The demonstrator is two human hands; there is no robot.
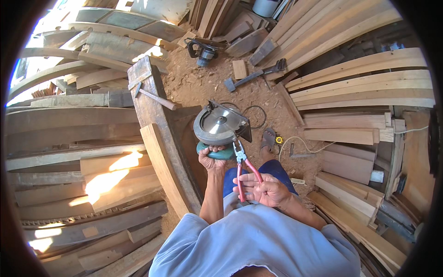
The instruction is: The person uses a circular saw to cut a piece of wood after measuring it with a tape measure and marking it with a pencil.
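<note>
My left hand (211, 159) grips the teal body of a circular saw (219, 125), which lies on its side with the round silver blade and guard facing up. In my right hand (265, 189) are red-handled pliers (243, 171), fingers wrapped around the handles. The pliers' jaws reach up to the saw's lower right edge, just beside the blade guard. A black cord runs off from the saw across the dirt to the right. My knee in blue trousers sits under both hands.
A hammer (153, 96) lies on a thick wooden beam (157, 124) to the left. Another hammer (244, 79) and a power tool (203, 51) rest on the sawdust ground ahead. Stacked planks (364, 87) fill the right; curved timbers crowd the left.
</note>
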